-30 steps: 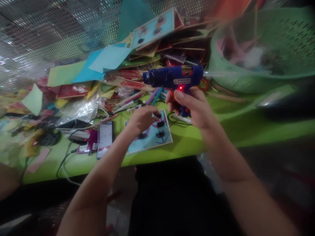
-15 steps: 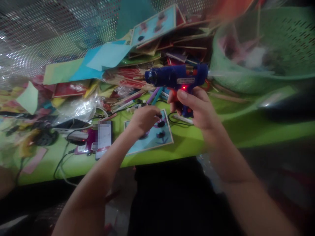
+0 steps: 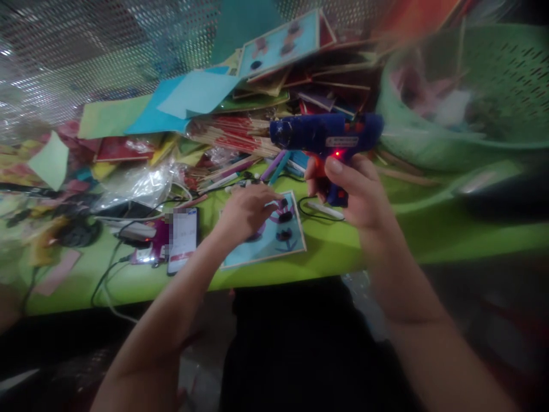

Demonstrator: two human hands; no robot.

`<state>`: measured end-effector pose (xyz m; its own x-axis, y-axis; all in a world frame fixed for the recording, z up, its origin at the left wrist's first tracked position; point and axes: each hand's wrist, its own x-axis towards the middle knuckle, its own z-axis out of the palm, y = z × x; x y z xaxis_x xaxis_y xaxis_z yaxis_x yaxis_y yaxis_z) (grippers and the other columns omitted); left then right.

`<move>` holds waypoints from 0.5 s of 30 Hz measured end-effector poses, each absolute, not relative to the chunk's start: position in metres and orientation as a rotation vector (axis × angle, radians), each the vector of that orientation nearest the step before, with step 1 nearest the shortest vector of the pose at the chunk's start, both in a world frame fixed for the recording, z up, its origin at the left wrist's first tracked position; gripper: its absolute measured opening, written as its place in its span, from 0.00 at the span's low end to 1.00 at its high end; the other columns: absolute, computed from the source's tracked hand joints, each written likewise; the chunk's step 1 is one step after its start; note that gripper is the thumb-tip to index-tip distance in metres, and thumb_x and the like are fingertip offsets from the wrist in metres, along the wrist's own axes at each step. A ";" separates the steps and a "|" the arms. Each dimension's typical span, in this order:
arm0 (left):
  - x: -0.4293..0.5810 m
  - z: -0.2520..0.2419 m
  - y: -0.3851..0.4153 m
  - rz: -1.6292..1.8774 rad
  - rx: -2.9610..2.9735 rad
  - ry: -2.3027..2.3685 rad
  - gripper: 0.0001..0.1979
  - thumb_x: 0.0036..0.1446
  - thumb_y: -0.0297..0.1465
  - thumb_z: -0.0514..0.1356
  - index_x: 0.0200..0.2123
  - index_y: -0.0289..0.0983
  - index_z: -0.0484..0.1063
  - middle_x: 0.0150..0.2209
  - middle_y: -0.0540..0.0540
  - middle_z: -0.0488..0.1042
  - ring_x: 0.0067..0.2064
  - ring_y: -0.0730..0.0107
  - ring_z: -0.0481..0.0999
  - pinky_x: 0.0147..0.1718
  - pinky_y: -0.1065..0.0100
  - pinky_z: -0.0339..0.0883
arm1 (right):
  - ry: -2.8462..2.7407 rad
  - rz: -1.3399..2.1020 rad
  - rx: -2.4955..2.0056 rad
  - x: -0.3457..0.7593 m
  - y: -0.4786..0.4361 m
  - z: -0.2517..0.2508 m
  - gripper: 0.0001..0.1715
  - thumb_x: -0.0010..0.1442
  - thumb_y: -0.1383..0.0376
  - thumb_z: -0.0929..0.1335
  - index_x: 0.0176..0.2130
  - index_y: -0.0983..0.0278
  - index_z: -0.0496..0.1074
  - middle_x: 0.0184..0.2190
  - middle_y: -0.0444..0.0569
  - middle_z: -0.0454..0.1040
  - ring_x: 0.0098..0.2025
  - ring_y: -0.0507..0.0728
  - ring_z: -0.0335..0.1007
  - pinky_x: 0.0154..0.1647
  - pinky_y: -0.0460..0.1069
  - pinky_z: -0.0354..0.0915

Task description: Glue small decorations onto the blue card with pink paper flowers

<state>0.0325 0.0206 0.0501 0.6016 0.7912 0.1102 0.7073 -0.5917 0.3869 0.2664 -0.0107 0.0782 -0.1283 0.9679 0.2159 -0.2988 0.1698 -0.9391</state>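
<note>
A blue hot glue gun (image 3: 326,130) with a glowing red light is in my right hand (image 3: 355,186), its nozzle pointing left above the table. My fingers wrap round its handle. Over a light-blue card (image 3: 274,252) with a pale border is my left hand (image 3: 253,209), fingers stretched toward a dark piece (image 3: 285,213) on a purple flower shape. It appears to hold nothing, though the undersides of the fingers are hidden. Another dark piece (image 3: 283,235) sits lower on the card above a blue stem shape. The hand covers the card's upper left part.
A phone (image 3: 183,240) lies left of the card, beside cables and a purple box (image 3: 150,246). Behind are coloured paper sheets (image 3: 197,94), bundled sticks (image 3: 234,134) and another framed card (image 3: 281,43). A green basket (image 3: 403,129) stands at the right. A yellow glue gun (image 3: 49,240) lies far left.
My left fingers have straightened from a more bent pose over the card. The glue gun in my right hand has shifted slightly right in view; the whole view has also moved a little.
</note>
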 end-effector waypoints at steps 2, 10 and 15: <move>0.036 0.045 0.021 0.363 2.584 1.203 0.11 0.65 0.32 0.60 0.46 0.41 0.80 0.48 0.43 0.82 0.50 0.58 0.79 0.49 0.59 0.68 | -1.190 1.298 -0.779 0.266 -0.010 0.078 0.26 0.56 0.41 0.73 0.32 0.61 0.75 0.24 0.43 0.73 0.26 0.50 0.71 0.22 0.45 0.65; 0.050 0.033 0.024 0.338 2.608 1.273 0.06 0.62 0.33 0.63 0.39 0.43 0.81 0.42 0.45 0.82 0.45 0.59 0.79 0.46 0.59 0.68 | -1.224 1.258 -0.785 0.266 -0.010 0.077 0.24 0.59 0.43 0.72 0.33 0.61 0.75 0.24 0.43 0.73 0.27 0.52 0.72 0.21 0.45 0.63; 0.053 0.031 0.023 0.402 2.598 1.291 0.05 0.61 0.30 0.63 0.35 0.42 0.81 0.41 0.45 0.82 0.45 0.59 0.79 0.46 0.59 0.68 | -1.212 1.262 -0.827 0.266 -0.011 0.078 0.26 0.57 0.42 0.72 0.32 0.61 0.75 0.25 0.44 0.74 0.27 0.52 0.71 0.21 0.45 0.63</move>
<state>0.0526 0.0230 0.0309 0.5784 0.8022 0.1482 0.7443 -0.5933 0.3066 0.2659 -0.0109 0.0780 -0.1091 0.9723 0.2068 -0.2460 0.1751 -0.9533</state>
